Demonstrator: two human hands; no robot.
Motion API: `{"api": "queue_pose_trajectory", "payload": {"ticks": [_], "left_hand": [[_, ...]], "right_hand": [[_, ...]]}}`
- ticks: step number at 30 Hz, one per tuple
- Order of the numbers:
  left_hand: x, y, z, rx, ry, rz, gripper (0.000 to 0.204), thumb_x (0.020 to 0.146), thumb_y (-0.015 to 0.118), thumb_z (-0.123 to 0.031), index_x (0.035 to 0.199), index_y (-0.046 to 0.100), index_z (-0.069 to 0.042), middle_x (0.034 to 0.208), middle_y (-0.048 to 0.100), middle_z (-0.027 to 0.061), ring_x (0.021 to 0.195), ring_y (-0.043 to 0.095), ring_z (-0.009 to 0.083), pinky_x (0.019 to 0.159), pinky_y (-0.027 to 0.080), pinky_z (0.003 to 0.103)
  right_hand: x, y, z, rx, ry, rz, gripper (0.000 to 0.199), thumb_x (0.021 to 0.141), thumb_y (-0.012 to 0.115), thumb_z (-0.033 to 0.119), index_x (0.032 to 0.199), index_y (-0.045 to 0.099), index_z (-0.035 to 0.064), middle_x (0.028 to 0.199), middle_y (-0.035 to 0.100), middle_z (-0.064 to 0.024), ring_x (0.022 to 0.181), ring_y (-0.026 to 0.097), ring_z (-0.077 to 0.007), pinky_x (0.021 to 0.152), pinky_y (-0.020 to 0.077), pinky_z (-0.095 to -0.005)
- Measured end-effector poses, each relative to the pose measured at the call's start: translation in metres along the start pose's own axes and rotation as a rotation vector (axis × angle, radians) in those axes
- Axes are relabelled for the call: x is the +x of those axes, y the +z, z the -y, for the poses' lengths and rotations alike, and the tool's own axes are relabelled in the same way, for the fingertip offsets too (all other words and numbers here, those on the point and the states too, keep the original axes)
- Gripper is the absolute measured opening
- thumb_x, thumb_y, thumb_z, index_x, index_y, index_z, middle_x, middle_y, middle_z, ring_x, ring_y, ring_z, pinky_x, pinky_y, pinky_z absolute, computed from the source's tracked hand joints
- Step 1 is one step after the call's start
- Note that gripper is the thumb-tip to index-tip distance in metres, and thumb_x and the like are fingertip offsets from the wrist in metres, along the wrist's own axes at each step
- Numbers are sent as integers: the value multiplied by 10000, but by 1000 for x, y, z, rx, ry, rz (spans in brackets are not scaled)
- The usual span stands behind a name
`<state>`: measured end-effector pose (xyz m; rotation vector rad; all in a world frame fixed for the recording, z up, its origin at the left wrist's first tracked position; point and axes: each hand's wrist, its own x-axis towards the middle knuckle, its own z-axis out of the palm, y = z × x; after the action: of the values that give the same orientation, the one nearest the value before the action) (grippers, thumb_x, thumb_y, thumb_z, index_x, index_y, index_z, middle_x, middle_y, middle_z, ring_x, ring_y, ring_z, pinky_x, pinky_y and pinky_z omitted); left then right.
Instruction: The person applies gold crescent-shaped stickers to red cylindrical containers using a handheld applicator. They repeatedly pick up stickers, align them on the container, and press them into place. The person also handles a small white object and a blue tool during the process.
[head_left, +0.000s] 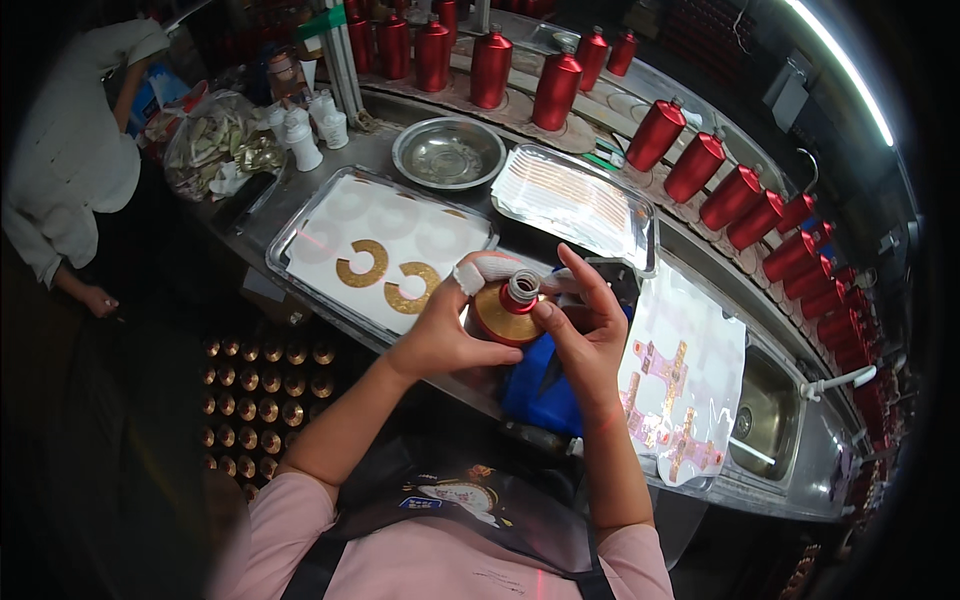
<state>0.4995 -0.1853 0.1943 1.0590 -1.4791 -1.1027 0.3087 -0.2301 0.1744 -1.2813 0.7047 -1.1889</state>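
Note:
Between my hands, in front of my chest, stands a red metallic bottle (524, 287) with a bare silver threaded neck pointing up toward me. A gold C-shaped decal (498, 320) lies around its shoulder. My left hand (440, 328) is closed around the bottle's left side, a white wrap on one finger. My right hand (592, 335) grips the other side. Its thumb presses on the gold shoulder, and its index finger is raised off the bottle. The bottle's lower body is hidden by my hands. Left of them, gold C-shaped decals (362, 263) lie on a white sheet in a metal tray (283, 262).
A metal bowl (449, 153) and a tray of striped sheets (575, 200) lie beyond my hands. Red bottles (557, 90) line a curving conveyor. At right are a patterned decal sheet (690, 370) and a sink (768, 415). A person (75, 150) stands at left, near gold-topped bottles (268, 380) below.

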Motion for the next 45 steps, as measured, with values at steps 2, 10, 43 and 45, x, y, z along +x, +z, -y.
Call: {"api": "queue_pose_trajectory", "payload": {"ticks": [2,10,43,45], "left_hand": [[6,-19,-5,-245,-272,199,943,618,886,-13,1461,465,-46,1387,570,90,1317,522,209,1133,397,388],[-1,-17,-10,-334,-243,6,707,739,838,-102,1386,564,-17,1435,556,122,1291,570,242,1107,435,394],[-14,-294,-20,343,19,-1154,478,949,639,-299,1269,542,43,1000,688,87,593,678,172,614,537,272],[-14,-326,-28,281,-61,-1164,580,935,642,-332,1353,511,50,995,693,85,589,679,188,609,538,279]], "right_hand": [[4,-3,-2,-1,0,-106,533,892,726,14,1407,599,66,1045,619,17,756,518,3,669,424,-152],[-22,-2,4,124,238,-103,444,921,695,45,1358,617,41,1048,585,17,865,561,-34,763,469,-185],[-36,13,4,96,304,-169,419,931,616,108,1334,572,-1,1106,646,-67,580,434,-34,507,329,-168],[-37,16,4,98,331,-194,431,928,621,114,1339,566,-2,1076,649,-73,575,434,-38,506,328,-168]]}}
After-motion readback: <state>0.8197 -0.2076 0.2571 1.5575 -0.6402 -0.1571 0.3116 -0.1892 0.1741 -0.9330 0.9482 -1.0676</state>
